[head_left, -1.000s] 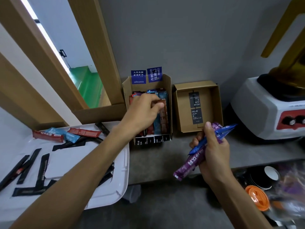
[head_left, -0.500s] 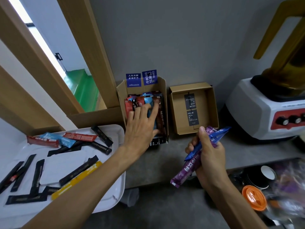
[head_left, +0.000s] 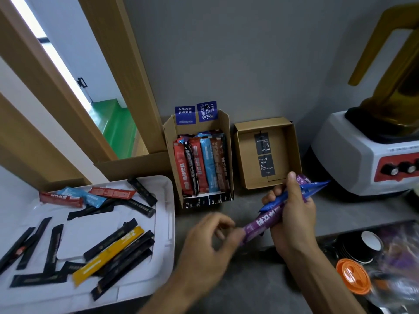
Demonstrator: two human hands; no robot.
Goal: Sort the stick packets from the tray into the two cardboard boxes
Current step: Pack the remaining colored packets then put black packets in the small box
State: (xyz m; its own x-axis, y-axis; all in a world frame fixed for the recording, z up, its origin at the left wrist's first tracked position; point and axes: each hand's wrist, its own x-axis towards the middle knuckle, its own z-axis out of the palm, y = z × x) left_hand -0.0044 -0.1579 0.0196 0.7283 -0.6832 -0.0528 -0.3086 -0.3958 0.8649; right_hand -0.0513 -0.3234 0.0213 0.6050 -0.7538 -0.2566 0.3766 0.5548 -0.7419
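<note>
A white tray (head_left: 163,223) at the left holds several black stick packets (head_left: 54,243), a yellow one (head_left: 108,257), two red ones and a light blue one. The left cardboard box (head_left: 169,141) is filled with coloured packets (head_left: 204,164) standing side by side. In the right cardboard box (head_left: 293,150) lie only two black labels. In front of that box, my right hand (head_left: 292,214) grips a bundle made up of a purple packet (head_left: 263,223) and blue packets (head_left: 315,189). My left hand (head_left: 210,241) is blurred, its curled fingers at the purple packet's lower end.
A white and red blender base (head_left: 362,155) with an amber jug stands at the right against the grey wall. Below the counter edge are an orange lid (head_left: 353,277), stacked paper cups (head_left: 371,243) and plastic wrapping. A wooden frame runs along the left.
My left hand has left the packets in the left box and come down and right to the bundle's purple end. The right hand still holds the bundle.
</note>
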